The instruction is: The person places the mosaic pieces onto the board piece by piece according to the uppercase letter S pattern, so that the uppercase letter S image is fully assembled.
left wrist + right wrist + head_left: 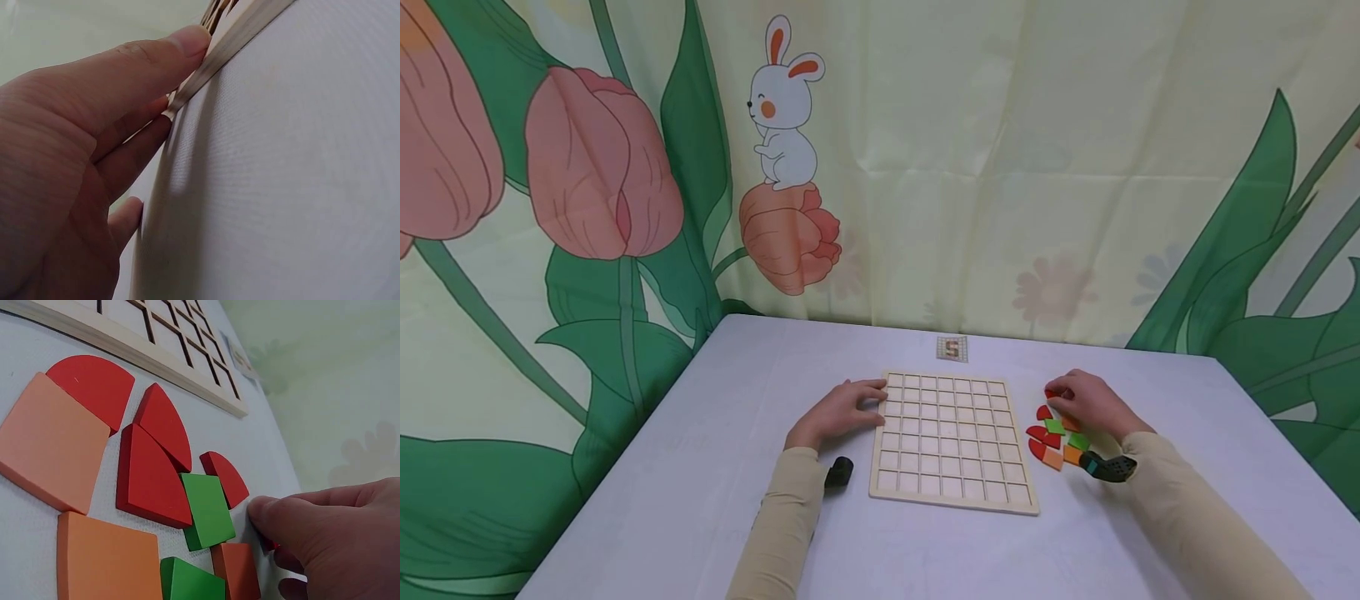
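A wooden grid board (pixel 950 504) lies flat on the table, its square cells bare. My left hand (pixel 842 410) rests against its left edge; in the left wrist view the thumb (pixel 187 42) and fingertips touch the wooden rim (pixel 215 59), fingers fairly straight. To the right of the board lies a loose cluster of painted blocks: red quarter-round blocks (pixel 153 478), green blocks (pixel 207 509) and orange blocks (pixel 109 559). At the far end of the cluster my right hand (pixel 1093 404) pinches a red block (pixel 275 547), mostly hidden behind the thumb.
A small printed card (pixel 952 348) with a grid pattern lies beyond the board. White cloth covers the table (pixel 700 500). Behind it hangs a curtain (pixel 940 167) printed with tulips and a rabbit. Black wrist devices (pixel 1108 467) sit close to the blocks and the board.
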The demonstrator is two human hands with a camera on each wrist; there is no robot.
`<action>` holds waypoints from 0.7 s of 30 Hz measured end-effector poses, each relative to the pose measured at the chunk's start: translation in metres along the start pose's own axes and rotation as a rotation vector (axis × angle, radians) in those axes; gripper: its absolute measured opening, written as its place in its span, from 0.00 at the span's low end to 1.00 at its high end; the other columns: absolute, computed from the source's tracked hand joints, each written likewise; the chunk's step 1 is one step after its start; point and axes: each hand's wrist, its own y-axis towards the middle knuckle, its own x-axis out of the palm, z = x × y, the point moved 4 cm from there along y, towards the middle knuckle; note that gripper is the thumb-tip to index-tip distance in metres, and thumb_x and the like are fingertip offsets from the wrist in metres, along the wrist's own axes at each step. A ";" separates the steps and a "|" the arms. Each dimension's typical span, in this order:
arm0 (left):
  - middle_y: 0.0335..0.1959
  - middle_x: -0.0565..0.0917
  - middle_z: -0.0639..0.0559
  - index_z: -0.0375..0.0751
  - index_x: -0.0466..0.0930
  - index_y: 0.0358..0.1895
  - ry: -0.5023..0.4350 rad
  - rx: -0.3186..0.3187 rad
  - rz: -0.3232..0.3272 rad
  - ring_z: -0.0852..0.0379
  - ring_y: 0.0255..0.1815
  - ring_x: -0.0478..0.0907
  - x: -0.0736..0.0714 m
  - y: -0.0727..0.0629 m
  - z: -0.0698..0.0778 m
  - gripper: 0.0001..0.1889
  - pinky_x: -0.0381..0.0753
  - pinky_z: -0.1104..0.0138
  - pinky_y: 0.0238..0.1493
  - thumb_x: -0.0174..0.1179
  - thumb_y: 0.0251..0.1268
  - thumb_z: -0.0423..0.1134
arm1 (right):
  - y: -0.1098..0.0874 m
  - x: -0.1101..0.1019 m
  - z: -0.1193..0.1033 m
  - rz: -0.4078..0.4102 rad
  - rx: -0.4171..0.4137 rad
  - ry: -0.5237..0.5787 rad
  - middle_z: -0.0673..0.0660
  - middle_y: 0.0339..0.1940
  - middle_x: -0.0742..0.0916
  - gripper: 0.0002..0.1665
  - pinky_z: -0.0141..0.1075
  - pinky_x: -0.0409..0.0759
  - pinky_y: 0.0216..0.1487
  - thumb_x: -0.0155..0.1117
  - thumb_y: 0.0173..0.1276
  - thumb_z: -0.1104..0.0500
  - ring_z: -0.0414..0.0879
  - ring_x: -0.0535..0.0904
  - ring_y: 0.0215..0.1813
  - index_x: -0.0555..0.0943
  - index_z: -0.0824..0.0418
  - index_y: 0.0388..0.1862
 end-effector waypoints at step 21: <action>0.72 0.68 0.50 0.36 0.78 0.61 0.015 0.000 -0.011 0.52 0.75 0.59 -0.001 0.000 0.000 0.24 0.43 0.53 0.79 0.67 0.63 0.41 | 0.018 0.010 -0.081 0.096 -0.182 0.043 0.55 0.38 0.83 0.16 0.43 0.85 0.43 0.69 0.65 0.62 0.49 0.81 0.41 0.84 0.66 0.50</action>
